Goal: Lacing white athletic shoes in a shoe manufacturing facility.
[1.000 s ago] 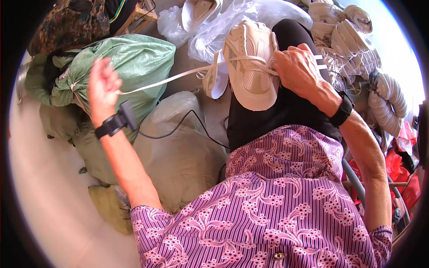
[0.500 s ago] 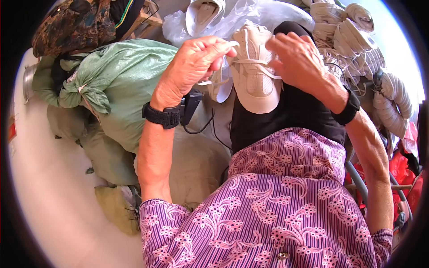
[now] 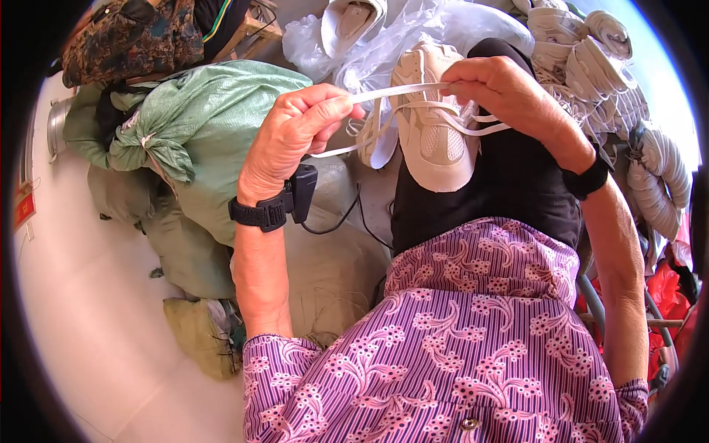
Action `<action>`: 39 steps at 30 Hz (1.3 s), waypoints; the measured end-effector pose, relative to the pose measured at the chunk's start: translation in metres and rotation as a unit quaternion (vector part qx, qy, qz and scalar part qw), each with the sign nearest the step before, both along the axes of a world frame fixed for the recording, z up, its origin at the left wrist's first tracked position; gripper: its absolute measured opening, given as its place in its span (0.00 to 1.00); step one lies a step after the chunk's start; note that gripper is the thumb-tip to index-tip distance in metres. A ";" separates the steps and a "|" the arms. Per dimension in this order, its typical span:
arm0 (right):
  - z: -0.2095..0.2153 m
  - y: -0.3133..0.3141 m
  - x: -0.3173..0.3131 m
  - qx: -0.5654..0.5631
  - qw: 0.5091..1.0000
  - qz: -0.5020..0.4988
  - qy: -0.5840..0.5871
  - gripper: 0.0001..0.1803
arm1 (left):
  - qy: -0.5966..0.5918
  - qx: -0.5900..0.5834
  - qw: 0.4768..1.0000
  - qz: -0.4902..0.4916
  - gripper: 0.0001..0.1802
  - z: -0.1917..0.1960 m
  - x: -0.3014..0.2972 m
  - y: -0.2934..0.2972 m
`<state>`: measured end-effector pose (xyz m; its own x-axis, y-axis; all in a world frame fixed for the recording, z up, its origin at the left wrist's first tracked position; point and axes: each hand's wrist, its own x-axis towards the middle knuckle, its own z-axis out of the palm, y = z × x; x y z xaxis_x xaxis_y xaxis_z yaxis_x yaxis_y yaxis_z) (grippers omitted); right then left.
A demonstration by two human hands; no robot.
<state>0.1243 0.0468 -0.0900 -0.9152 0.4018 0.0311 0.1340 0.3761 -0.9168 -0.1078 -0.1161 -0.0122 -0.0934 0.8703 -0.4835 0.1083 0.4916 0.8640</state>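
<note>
A pale beige sneaker rests on my black-trousered lap, toe toward me, with white laces threaded through its lower eyelets. My left hand, left of the shoe, pinches one part of a white shoelace. On the other side, my right hand grips the same lace between thumb and fingers. The lace is stretched nearly straight between both hands, above the sneaker's tongue. Loose lace also hangs below my left hand and trails to the right under my right hand. Each wrist wears a black band.
A tied green sack leans at my left, with more sacks beneath. Beyond the sneaker lie clear plastic and another white shoe. Several beige shoe pieces are heaped at the far right. Red bags sit by my right arm.
My left hand has moved left and lower, drawing lace outward. The right hand, blurred before, now pinches the lace, which spans taut between both hands.
</note>
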 end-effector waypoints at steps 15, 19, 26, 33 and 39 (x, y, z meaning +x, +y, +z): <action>-0.010 -0.012 -0.030 0.089 0.994 -0.069 -0.013 0.10 | 0.150 0.230 0.961 0.030 0.14 -0.076 0.058 0.031; -0.019 -0.014 -0.025 0.109 0.992 -0.061 0.001 0.09 | 0.207 0.167 0.964 0.021 0.14 -0.084 0.051 0.025; -0.021 -0.016 -0.015 0.200 0.980 -0.014 0.004 0.06 | 0.167 0.105 0.974 0.107 0.13 -0.095 0.046 0.014; -0.022 -0.017 -0.016 0.201 0.979 -0.022 0.003 0.05 | 0.171 0.105 0.977 0.068 0.15 -0.100 0.047 0.014; -0.026 -0.018 -0.013 0.199 0.980 -0.026 0.003 0.06 | 0.169 0.093 0.980 0.050 0.13 -0.099 0.043 0.020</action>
<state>0.1115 0.0292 -0.1161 -0.8929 0.4033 0.2001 0.1577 0.6965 -0.7000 -0.0644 -0.0963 -0.1116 -0.3101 0.9188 -0.2443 0.3628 0.3519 0.8629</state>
